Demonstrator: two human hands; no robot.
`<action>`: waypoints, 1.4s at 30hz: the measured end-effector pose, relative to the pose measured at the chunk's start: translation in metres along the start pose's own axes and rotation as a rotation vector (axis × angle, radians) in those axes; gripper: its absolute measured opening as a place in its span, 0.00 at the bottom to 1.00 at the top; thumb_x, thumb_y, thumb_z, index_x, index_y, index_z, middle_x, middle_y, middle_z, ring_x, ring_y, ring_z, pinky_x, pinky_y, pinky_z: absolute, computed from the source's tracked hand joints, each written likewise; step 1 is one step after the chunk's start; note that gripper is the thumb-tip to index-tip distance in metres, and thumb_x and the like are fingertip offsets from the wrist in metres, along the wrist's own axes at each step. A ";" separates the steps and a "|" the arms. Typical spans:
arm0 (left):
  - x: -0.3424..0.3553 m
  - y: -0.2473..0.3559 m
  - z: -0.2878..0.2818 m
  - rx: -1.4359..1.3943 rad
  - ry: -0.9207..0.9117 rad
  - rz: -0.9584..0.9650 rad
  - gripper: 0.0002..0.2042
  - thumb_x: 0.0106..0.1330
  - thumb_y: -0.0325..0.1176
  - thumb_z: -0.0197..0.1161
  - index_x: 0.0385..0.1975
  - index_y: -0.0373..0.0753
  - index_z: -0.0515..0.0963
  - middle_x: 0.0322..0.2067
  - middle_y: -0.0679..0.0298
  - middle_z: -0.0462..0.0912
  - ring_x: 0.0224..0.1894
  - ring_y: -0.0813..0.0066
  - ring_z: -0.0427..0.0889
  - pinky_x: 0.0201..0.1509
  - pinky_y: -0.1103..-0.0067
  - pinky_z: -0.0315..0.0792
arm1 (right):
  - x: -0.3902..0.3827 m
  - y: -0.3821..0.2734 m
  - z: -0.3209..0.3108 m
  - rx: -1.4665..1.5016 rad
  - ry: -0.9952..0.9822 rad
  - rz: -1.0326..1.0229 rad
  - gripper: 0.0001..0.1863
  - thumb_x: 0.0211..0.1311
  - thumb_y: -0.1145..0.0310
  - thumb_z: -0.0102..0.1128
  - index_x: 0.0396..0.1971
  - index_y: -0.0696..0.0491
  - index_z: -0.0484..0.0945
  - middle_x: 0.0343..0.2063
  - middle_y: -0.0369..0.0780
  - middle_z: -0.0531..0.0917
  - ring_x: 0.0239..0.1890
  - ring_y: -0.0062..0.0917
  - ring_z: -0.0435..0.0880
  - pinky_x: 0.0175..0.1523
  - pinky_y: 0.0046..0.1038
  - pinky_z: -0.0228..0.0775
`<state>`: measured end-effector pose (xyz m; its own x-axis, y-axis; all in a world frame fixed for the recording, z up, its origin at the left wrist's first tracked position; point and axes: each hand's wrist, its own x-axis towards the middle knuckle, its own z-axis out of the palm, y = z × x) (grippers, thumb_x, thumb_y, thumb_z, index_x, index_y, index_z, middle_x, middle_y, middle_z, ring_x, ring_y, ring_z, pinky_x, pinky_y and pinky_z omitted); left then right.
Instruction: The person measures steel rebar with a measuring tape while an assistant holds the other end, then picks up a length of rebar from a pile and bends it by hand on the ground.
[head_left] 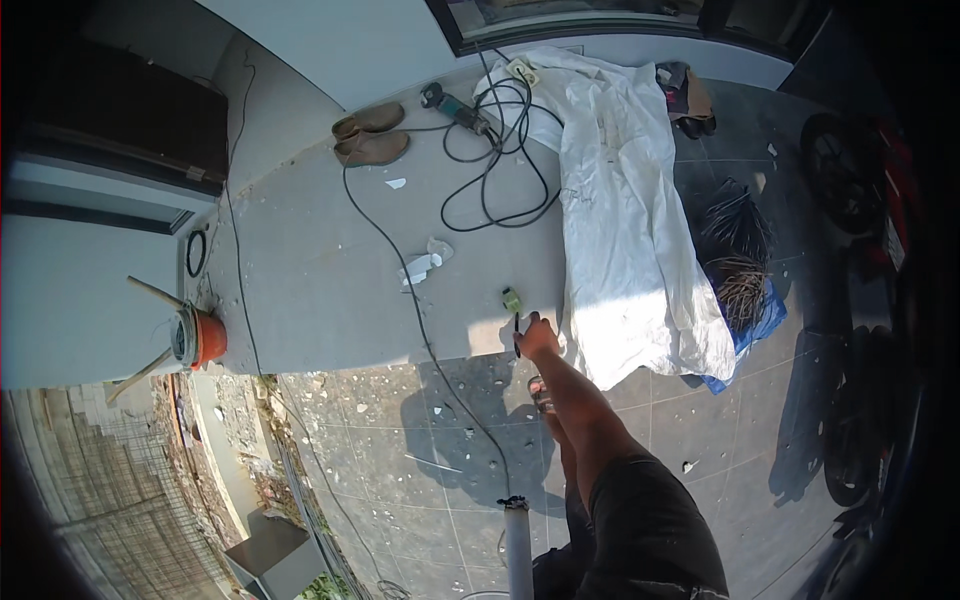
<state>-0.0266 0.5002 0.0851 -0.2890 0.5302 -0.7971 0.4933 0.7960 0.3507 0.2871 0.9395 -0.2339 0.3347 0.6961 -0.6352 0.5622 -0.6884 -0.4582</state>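
My right hand reaches forward from the lower right, its fingers closed round the thin black part of a small object. That object has a blocky yellow-green head pointing away from me, over the light grey raised floor. Its exact kind is too small to tell. Just right of the hand lies a long white sheet, spread over the step edge. My left hand is out of view. At the bottom stands a pale tube with a dark, ragged top.
A green angle grinder lies among coiled black cable near brown shoes. Another cable crosses the step. White scraps lie ahead. An orange bucket stands left; a motorcycle stands right.
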 end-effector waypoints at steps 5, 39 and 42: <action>0.089 0.066 0.002 -0.015 -0.146 -0.113 0.24 0.65 0.41 0.54 0.58 0.38 0.63 0.47 0.57 0.76 0.40 0.65 0.79 0.43 0.75 0.75 | 0.078 -0.017 0.021 -0.027 0.097 0.059 0.29 0.52 0.56 0.61 0.51 0.51 0.62 0.40 0.43 0.74 0.44 0.39 0.78 0.45 0.38 0.74; -0.428 0.035 0.380 0.743 -1.732 0.110 0.05 0.64 0.30 0.56 0.34 0.36 0.70 0.27 0.66 0.72 0.30 0.77 0.72 0.35 0.82 0.67 | -1.045 0.611 -0.134 0.461 0.694 0.104 0.26 0.41 0.54 0.66 0.39 0.56 0.77 0.39 0.47 0.78 0.44 0.40 0.76 0.49 0.35 0.68; -0.525 0.065 0.462 0.556 -1.753 0.347 0.06 0.64 0.30 0.55 0.36 0.36 0.70 0.26 0.66 0.71 0.29 0.77 0.71 0.32 0.83 0.65 | -1.174 0.741 -0.122 0.413 0.859 0.412 0.22 0.37 0.63 0.68 0.35 0.56 0.78 0.35 0.45 0.79 0.40 0.39 0.77 0.47 0.33 0.70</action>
<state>0.5358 0.1384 0.2996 0.7547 -0.5242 -0.3945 0.6184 0.3676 0.6946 0.4027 -0.3625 0.2479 0.9595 0.1897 -0.2082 0.0329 -0.8095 -0.5863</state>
